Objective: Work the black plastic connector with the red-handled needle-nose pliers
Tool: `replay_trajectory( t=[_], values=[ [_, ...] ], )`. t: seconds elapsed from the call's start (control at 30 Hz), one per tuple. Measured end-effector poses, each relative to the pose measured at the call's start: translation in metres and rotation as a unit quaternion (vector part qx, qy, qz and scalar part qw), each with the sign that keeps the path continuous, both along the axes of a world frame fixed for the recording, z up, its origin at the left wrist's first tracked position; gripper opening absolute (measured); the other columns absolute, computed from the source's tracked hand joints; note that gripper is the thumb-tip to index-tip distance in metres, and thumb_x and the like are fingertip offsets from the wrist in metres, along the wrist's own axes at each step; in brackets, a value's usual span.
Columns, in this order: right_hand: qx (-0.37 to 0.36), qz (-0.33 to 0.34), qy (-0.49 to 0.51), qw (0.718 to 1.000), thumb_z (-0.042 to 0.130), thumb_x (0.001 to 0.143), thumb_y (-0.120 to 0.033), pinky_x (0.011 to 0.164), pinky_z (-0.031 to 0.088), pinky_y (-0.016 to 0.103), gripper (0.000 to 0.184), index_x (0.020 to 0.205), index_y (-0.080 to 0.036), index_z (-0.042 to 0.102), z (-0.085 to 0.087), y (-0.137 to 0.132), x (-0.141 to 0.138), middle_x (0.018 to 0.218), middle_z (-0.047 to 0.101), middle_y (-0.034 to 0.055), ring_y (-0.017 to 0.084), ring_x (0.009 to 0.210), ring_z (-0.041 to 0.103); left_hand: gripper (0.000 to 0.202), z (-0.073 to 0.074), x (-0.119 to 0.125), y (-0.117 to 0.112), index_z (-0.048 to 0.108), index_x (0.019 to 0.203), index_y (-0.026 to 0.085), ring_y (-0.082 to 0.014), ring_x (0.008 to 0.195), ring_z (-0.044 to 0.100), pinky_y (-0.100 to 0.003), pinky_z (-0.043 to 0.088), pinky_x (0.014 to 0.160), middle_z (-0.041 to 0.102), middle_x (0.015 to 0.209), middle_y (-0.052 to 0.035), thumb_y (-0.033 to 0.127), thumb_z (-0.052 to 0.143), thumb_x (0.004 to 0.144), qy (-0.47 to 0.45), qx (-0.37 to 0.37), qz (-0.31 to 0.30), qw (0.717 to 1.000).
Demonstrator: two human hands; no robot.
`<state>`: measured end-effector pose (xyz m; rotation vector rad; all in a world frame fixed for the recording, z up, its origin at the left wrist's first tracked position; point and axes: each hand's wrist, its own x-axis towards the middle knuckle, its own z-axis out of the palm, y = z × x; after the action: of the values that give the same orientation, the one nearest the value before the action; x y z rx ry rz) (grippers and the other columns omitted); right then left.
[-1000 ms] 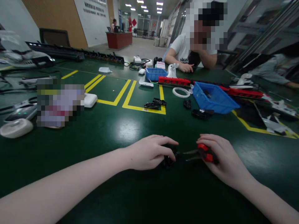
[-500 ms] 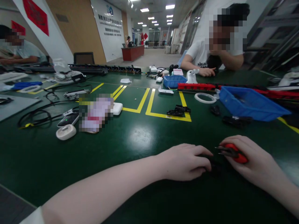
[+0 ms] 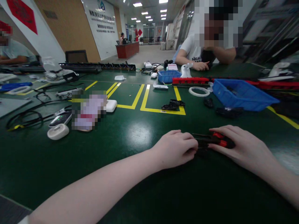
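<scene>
My left hand (image 3: 177,148) rests on the green table (image 3: 130,174) with its fingers curled over a small black part (image 3: 202,151) that is mostly hidden. My right hand (image 3: 243,147) grips red-handled pliers (image 3: 213,139). The pliers' metal jaws point left toward the black part, right beside my left fingertips. Both hands lie low on the table, almost touching each other.
A blue bin (image 3: 241,95) stands at the right, with a smaller blue tray (image 3: 168,76) and a red strip (image 3: 190,80) behind it. Loose black parts (image 3: 171,105) lie on yellow floor-style tape lines. White devices (image 3: 58,131) and cables (image 3: 25,116) lie left. A person sits across the table.
The view has swung left and back a little. My hands have drawn closer together, and the pliers' jaws now lie beside my left fingertips over the black part.
</scene>
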<state>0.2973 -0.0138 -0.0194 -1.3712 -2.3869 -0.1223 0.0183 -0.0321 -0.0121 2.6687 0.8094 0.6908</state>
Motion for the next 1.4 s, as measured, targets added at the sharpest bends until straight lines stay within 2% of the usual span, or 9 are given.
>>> replay_trajectory(
  t=[0.23, 0.37, 0.47, 0.63, 0.8, 0.9, 1.0, 1.17, 1.4],
  values=[
    [-0.069, 0.048, 0.018, 0.996, 0.065, 0.086, -0.059, 0.088, 0.052, 0.058, 0.051, 0.126, -0.027, 0.060, 0.004, 0.001, 0.022, 0.120, 0.065, 0.0146, 0.038, 0.108, 0.063, 0.009, 0.002, -0.014, 0.004, 0.065, 0.103, 0.017, -0.0191, 0.116, 0.064, -0.045, 0.040, 0.117, 0.066, 0.123, -0.0056, 0.017, 0.057, 0.098, 0.022, 0.044, 0.039, 0.998],
    [-0.076, 0.030, -0.016, 0.996, 0.061, 0.088, -0.060, 0.092, 0.052, 0.059, 0.058, 0.134, -0.025, 0.056, 0.005, 0.001, 0.037, 0.131, 0.059, 0.0171, 0.039, 0.115, 0.060, 0.006, 0.005, -0.025, 0.012, 0.064, 0.097, 0.017, -0.0214, 0.116, 0.064, -0.041, 0.053, 0.103, 0.065, 0.127, -0.0075, 0.015, 0.060, 0.096, 0.006, -0.020, 0.065, 0.998],
    [-0.070, 0.025, -0.033, 0.997, 0.051, 0.093, -0.060, 0.091, 0.053, 0.057, 0.057, 0.136, -0.023, 0.053, 0.003, -0.001, 0.035, 0.131, 0.058, 0.0164, 0.037, 0.114, 0.060, 0.008, 0.006, -0.029, 0.014, 0.063, 0.101, 0.018, -0.0233, 0.117, 0.063, -0.042, 0.055, 0.099, 0.065, 0.128, -0.0080, 0.018, 0.064, 0.094, 0.019, -0.042, 0.056, 0.997],
    [-0.031, 0.012, -0.047, 0.998, 0.046, 0.094, -0.065, 0.081, 0.055, 0.052, 0.055, 0.123, -0.021, 0.061, 0.003, -0.007, 0.023, 0.118, 0.063, 0.0156, 0.034, 0.099, 0.064, 0.010, 0.010, -0.031, 0.011, 0.064, 0.104, 0.019, -0.0225, 0.117, 0.063, -0.043, 0.053, 0.102, 0.066, 0.127, -0.0062, 0.018, 0.064, 0.094, 0.036, -0.042, 0.057, 0.997],
    [-0.026, -0.026, -0.011, 0.999, 0.051, 0.088, -0.072, 0.064, 0.054, 0.041, 0.054, 0.108, -0.023, 0.063, 0.007, -0.013, 0.016, 0.108, 0.064, 0.0115, 0.029, 0.087, 0.066, 0.034, 0.009, -0.030, 0.007, 0.053, 0.128, 0.020, -0.0233, 0.117, 0.063, -0.043, 0.053, 0.100, 0.066, 0.127, -0.0067, 0.018, 0.062, 0.095, 0.047, -0.036, 0.087, 0.994],
    [-0.018, -0.058, 0.032, 0.998, 0.057, 0.081, -0.075, 0.065, 0.053, 0.042, 0.057, 0.102, -0.022, 0.063, 0.007, -0.014, 0.013, 0.104, 0.064, 0.0099, 0.028, 0.083, 0.066, 0.052, 0.005, -0.029, 0.007, 0.041, 0.142, 0.019, -0.0253, 0.117, 0.061, -0.044, 0.051, 0.101, 0.062, 0.130, -0.0090, 0.022, 0.062, 0.095, 0.057, -0.024, 0.110, 0.992],
    [0.003, -0.075, 0.066, 0.995, 0.061, 0.080, -0.071, 0.069, 0.054, 0.044, 0.053, 0.099, -0.022, 0.062, 0.008, -0.015, 0.010, 0.105, 0.064, 0.0102, 0.029, 0.085, 0.066, 0.047, 0.002, -0.030, 0.009, 0.045, 0.141, 0.018, -0.0252, 0.114, 0.059, -0.043, 0.051, 0.098, 0.060, 0.127, -0.0093, 0.028, 0.059, 0.098, 0.082, -0.018, 0.101, 0.991],
    [0.038, -0.038, 0.070, 0.996, 0.063, 0.086, -0.054, 0.076, 0.055, 0.047, 0.039, 0.108, -0.023, 0.059, 0.011, -0.015, 0.007, 0.108, 0.066, 0.0110, 0.032, 0.094, 0.067, 0.039, 0.007, -0.031, 0.009, 0.055, 0.132, 0.018, -0.0259, 0.111, 0.055, -0.042, 0.050, 0.093, 0.057, 0.126, -0.0091, 0.038, 0.057, 0.099, 0.108, -0.023, 0.082, 0.990],
    [0.082, 0.042, 0.043, 0.995, 0.065, 0.088, -0.049, 0.076, 0.055, 0.047, 0.039, 0.118, -0.024, 0.057, 0.015, -0.022, -0.003, 0.109, 0.067, 0.0110, 0.033, 0.097, 0.066, 0.032, 0.009, -0.032, 0.006, 0.059, 0.124, 0.019, -0.0243, 0.107, 0.056, -0.041, 0.050, 0.090, 0.059, 0.122, -0.0076, 0.038, 0.061, 0.097, 0.092, -0.040, 0.062, 0.993]
  ],
)
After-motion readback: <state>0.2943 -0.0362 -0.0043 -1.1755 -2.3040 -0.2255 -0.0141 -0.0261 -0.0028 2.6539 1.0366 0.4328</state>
